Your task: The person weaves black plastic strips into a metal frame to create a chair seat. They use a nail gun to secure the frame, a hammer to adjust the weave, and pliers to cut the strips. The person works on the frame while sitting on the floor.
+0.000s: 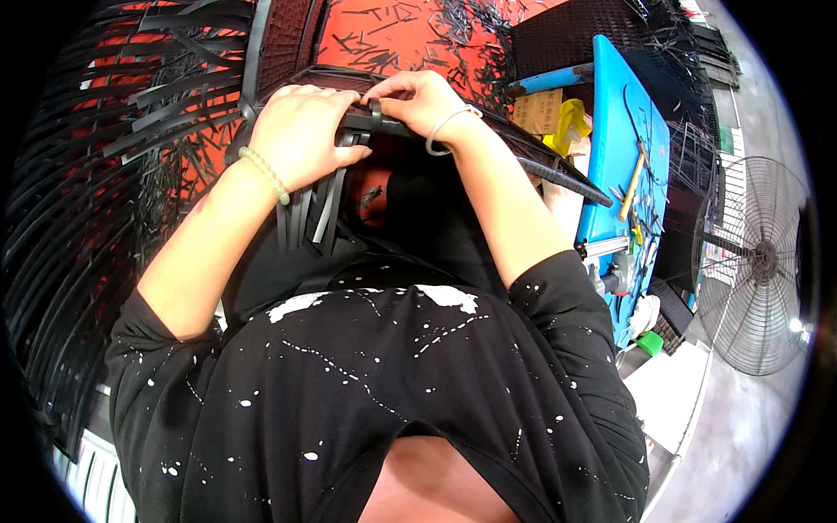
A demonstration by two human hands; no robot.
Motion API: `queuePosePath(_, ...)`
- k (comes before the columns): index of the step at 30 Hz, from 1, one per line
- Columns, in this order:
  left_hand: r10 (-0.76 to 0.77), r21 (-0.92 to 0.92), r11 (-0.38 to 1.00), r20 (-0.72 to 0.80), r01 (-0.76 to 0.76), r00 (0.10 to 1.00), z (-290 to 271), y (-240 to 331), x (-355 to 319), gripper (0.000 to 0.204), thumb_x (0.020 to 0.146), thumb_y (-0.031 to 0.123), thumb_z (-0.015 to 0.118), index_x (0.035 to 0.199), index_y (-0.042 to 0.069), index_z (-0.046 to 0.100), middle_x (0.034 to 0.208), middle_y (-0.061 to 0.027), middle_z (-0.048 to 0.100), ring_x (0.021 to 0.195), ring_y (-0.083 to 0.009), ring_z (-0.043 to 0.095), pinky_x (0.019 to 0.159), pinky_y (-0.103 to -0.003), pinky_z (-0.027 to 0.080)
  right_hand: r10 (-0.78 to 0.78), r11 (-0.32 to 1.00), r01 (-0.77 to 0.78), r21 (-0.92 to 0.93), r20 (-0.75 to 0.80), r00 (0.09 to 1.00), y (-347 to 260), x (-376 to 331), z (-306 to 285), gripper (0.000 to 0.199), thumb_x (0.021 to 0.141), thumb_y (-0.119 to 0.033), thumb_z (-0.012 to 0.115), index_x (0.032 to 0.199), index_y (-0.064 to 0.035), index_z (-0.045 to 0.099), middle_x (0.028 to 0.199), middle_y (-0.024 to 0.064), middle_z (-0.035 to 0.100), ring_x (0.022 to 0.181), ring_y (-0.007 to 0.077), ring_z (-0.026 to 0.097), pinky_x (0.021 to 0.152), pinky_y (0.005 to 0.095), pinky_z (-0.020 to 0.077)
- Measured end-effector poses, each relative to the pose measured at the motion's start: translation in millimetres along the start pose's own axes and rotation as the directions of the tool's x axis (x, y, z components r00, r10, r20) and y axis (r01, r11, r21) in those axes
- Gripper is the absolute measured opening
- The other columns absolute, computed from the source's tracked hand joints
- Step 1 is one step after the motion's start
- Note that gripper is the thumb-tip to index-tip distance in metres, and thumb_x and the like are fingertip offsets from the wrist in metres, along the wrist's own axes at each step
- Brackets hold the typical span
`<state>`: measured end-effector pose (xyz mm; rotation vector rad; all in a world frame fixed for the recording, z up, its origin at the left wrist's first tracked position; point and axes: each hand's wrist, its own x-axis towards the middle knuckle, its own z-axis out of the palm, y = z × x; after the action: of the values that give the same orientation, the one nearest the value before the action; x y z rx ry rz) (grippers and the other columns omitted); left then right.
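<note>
A black frame bar [397, 128] of a woven piece, seemingly plastic wicker, crosses in front of me. My left hand [301, 131] lies over its left part, fingers bent over the top and thumb held apart below. Several flat black strips [316, 213] hang beneath that hand. My right hand [423, 103] pinches a narrow black strip [375, 108] looped at the bar, thumb and forefinger close together. The fingertips of both hands nearly meet there. What lies under the left palm is hidden.
Loose black strips [70, 227] fan out at left. Black scraps [375, 57] litter the red floor [349, 26]. At right stand a blue table [610, 166] holding a hammer [634, 183], a cardboard box [536, 112], a yellow bag [568, 126] and a large fan [760, 261].
</note>
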<state>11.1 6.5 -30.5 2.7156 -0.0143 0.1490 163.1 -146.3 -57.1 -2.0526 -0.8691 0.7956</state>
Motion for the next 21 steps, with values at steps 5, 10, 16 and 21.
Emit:
queuePosePath(5,0.003,-0.021,1.0,-0.063,-0.004,0.998,2,0,-4,0.058,0.07,0.038,0.079,0.115,0.006,0.064,0.104,-0.012,0.069,0.101,-0.0306,0.062,0.094,-0.042,0.045,0.059,0.962,-0.084,0.26,0.106,0.993,-4,-4,-9,0.015,0.083,-0.01,0.07,0.096,-0.0034,0.074,0.087,0.0074,0.073,0.081,0.0128,0.067,0.076,0.0268,0.0533)
queuePosePath(10,0.001,-0.008,1.0,-0.058,-0.002,0.998,1,2,-3,0.057,0.069,0.038,0.079,0.115,0.007,0.064,0.104,-0.0107,0.069,0.1,-0.0297,0.062,0.093,-0.041,0.045,0.024,0.893,-0.019,0.449,-0.006,1.0,-5,-4,-3,0.014,0.087,-0.004,0.065,0.1,-0.0033,0.068,0.079,0.0062,0.071,0.073,0.01,0.065,0.07,0.0245,0.0526)
queuePosePath(16,-0.008,0.026,1.0,-0.044,0.009,0.999,1,2,-3,0.057,0.07,0.038,0.079,0.116,0.008,0.065,0.104,-0.01,0.069,0.1,-0.029,0.062,0.093,-0.041,0.045,0.044,0.93,-0.013,0.367,-0.075,0.996,-9,-5,0,0.014,0.089,-0.007,0.066,0.102,-0.0007,0.067,0.071,-0.0007,0.065,0.059,0.0044,0.054,0.055,0.0205,0.0433)
queuePosePath(21,-0.008,0.02,1.0,-0.047,0.009,0.999,1,2,-3,0.057,0.07,0.039,0.079,0.116,0.008,0.065,0.104,-0.01,0.069,0.101,-0.0289,0.062,0.093,-0.041,0.045,0.088,0.983,-0.055,0.176,-0.187,0.978,8,4,6,0.015,0.084,-0.008,0.067,0.097,-0.0043,0.073,0.073,0.0042,0.07,0.068,0.0086,0.065,0.065,0.0255,0.0519)
